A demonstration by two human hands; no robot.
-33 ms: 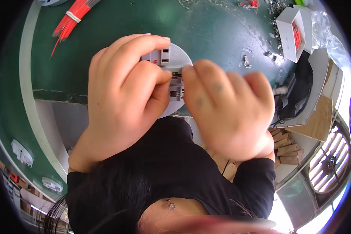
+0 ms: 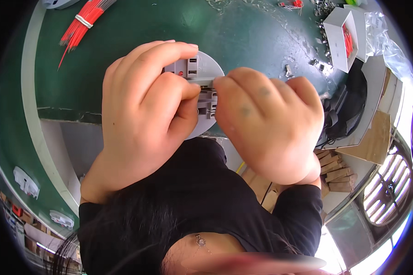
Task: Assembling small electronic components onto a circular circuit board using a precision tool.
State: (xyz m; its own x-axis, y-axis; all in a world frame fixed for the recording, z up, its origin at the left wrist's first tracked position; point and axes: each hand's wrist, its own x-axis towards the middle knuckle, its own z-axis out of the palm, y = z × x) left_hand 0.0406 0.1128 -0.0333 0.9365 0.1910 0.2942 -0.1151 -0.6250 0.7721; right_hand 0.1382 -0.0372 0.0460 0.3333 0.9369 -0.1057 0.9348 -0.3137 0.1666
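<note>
- The left hand (image 2: pixel 144 114) is clenched around the left side of a round grey plastic part (image 2: pixel 206 68), its fingers (image 2: pixel 170 50) curling over the top rim and the thumb pressing on the face.
- The right hand (image 2: pixel 273 121) pinches the middle of the same part, fingertips bunched on a small grey clip block (image 2: pixel 207 103) set into it.
- The part is held up close to the camera, above the edge of the green bench (image 2: pixel 243 32).
- Compared with the earlier picture, nothing has visibly shifted: both hands keep the same grip and the part sits in the same spot.
- A bundle of red wires (image 2: pixel 80 23) lies on the bench at upper left, well apart.
- A white box (image 2: pixel 337 39) holding red pieces sits at upper right.
</note>
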